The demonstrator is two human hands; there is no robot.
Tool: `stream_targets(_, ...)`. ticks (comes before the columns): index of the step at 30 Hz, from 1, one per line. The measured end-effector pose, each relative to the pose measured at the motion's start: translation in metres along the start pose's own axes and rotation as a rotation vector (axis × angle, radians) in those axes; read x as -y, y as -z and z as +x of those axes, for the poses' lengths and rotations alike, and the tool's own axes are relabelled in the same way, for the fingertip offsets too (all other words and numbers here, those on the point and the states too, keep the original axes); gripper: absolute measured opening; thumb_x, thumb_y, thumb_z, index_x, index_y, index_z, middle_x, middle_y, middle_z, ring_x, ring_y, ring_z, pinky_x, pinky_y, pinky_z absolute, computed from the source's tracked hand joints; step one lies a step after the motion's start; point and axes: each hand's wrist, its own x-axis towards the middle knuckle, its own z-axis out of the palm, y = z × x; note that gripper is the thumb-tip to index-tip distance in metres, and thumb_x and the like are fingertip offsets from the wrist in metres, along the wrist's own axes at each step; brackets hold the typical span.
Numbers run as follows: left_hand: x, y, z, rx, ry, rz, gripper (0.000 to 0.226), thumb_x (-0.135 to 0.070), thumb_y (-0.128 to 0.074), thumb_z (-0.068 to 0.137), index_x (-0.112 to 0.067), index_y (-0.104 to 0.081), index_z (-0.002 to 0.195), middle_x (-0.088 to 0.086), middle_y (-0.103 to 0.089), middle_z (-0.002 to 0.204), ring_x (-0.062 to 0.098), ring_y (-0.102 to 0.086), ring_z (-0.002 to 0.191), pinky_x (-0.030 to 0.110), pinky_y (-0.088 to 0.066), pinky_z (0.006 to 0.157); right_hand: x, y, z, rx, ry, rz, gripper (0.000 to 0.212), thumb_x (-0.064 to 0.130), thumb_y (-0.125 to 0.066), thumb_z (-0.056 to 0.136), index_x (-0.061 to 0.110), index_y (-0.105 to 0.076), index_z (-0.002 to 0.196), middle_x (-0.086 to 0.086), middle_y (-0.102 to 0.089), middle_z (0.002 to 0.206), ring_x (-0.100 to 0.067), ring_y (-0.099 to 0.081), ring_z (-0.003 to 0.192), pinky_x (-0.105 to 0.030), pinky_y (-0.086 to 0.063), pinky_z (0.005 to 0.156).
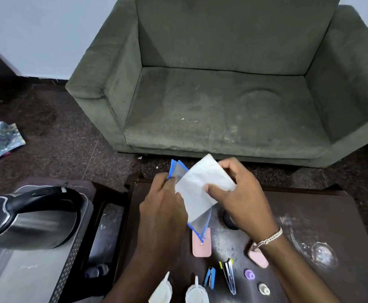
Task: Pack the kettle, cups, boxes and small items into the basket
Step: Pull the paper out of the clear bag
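Above the dark table point(310, 215), the left hand point(163, 213) is pinching the blue edge of a clear pouch point(179, 169). The right hand point(242, 193) is squeezing a white packet point(198, 189), thumb on top, halfway inside it. Nearby, the kettle point(32, 217) is sitting in the basket point(69, 265).

Kettle point(32, 217) fills the basket point(69, 265) (right table point(321, 215) corner lies bare).

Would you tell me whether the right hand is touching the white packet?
Touching: the head view shows the right hand pinching the white packet, thumb on its face.
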Motion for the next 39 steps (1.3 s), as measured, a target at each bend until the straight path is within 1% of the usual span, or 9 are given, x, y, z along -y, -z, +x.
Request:
stream_targets(3, 0.003, -0.003, -0.002, 0.027, -0.013, 0.021, 0.014, -0.006, -0.058, 0.093, -0.012, -0.065, 0.103, -0.003, -0.058, 0.121, 0.031, -0.066, 0.093, 0.045, -0.052, 0.075, -0.007, 0.014, 0.005, 0.116, -0.121, 0.134, 0.058, -0.005, -0.081, 0.07, 0.027, -0.063, 0.115, 0.001, -0.072, 0.102, -0.014, -0.067, 0.089, -0.029, -0.055, 0.08)
stream_targets(9, 0.006, -0.014, -0.006, 0.047, -0.037, 0.024, 0.01, -0.005, -0.056, 0.093, -0.013, -0.062, 0.096, -0.005, -0.058, 0.117, 0.031, -0.067, 0.088, 0.045, -0.052, 0.074, -0.02, 0.038, 0.012, 0.229, -0.14, -0.091, 0.005, 0.018, -0.078, 0.083, 0.02, -0.076, 0.088, -0.001, -0.078, 0.083, -0.025, -0.072, 0.077, -0.039, -0.055, 0.075)
stream_targets(14, 0.008, -0.021, -0.005, 0.063, -0.042, 0.038, 0.013, -0.004, -0.056, 0.092, -0.011, -0.065, 0.099, -0.004, -0.059, 0.12, 0.03, -0.068, 0.089, 0.046, -0.054, 0.075, -0.021, 0.058, 0.018, 0.231, -0.063, -0.262, 0.009, 0.015, -0.075, 0.085, 0.021, -0.078, 0.091, 0.001, -0.077, 0.079, -0.016, -0.069, 0.069, -0.036, -0.057, 0.071)
stream_targets(18, 0.014, -0.023, -0.004, 0.081, -0.037, 0.032, 0.01, -0.005, -0.056, 0.091, -0.013, -0.062, 0.094, -0.004, -0.058, 0.116, 0.03, -0.067, 0.086, 0.045, -0.053, 0.071, -0.024, 0.086, 0.023, 0.234, -0.085, -0.061, 0.017, 0.001, -0.072, 0.088, 0.016, -0.079, 0.093, -0.002, -0.078, 0.076, -0.008, -0.065, 0.058, -0.02, -0.052, 0.056)
stream_targets(22, 0.022, -0.027, -0.004, 0.088, -0.019, 0.045, 0.006, -0.007, -0.06, 0.091, -0.01, -0.064, 0.095, 0.0, -0.059, 0.116, 0.031, -0.066, 0.089, 0.043, -0.051, 0.074, -0.047, 0.11, 0.028, 0.118, -0.206, 0.236, 0.016, -0.006, -0.072, 0.085, 0.002, -0.079, 0.097, -0.015, -0.077, 0.081, -0.018, -0.067, 0.062, -0.023, -0.055, 0.052)
stream_targets(26, 0.024, -0.029, -0.005, 0.11, 0.006, 0.062, 0.006, -0.008, -0.059, 0.093, -0.009, -0.064, 0.097, 0.001, -0.059, 0.119, 0.032, -0.066, 0.093, 0.043, -0.05, 0.076, -0.092, 0.121, 0.027, 0.01, -0.315, 0.285, 0.018, -0.007, -0.072, 0.084, 0.002, -0.078, 0.099, -0.013, -0.079, 0.088, -0.018, -0.071, 0.07, -0.023, -0.056, 0.054)
stream_targets(29, 0.025, -0.03, -0.006, 0.111, 0.021, 0.071, 0.004, -0.009, -0.059, 0.094, -0.008, -0.063, 0.095, 0.001, -0.059, 0.12, 0.032, -0.066, 0.093, 0.043, -0.051, 0.075, -0.134, 0.113, 0.019, -0.052, -0.345, 0.17, 0.015, -0.01, -0.07, 0.083, 0.001, -0.078, 0.09, -0.018, -0.074, 0.075, -0.017, -0.063, 0.055, -0.024, -0.052, 0.051)
stream_targets(36, 0.029, -0.028, -0.008, 0.095, 0.019, 0.072, 0.009, -0.012, -0.064, 0.094, -0.006, -0.068, 0.098, 0.001, -0.061, 0.119, 0.032, -0.067, 0.095, 0.045, -0.054, 0.077, -0.199, 0.083, -0.004, -0.202, -0.459, -0.11, 0.029, -0.011, -0.069, 0.081, 0.01, -0.082, 0.096, -0.004, -0.078, 0.079, -0.007, -0.068, 0.064, -0.024, -0.059, 0.065)
stream_targets(39, 0.027, -0.025, -0.01, 0.069, 0.005, 0.072, 0.009, -0.011, -0.067, 0.092, -0.004, -0.069, 0.097, 0.002, -0.063, 0.118, 0.033, -0.068, 0.091, 0.044, -0.055, 0.074, -0.2, 0.072, -0.005, -0.217, -0.443, -0.235, 0.032, -0.01, -0.067, 0.078, 0.016, -0.084, 0.088, 0.005, -0.076, 0.073, 0.015, -0.06, 0.052, -0.001, -0.043, 0.055)
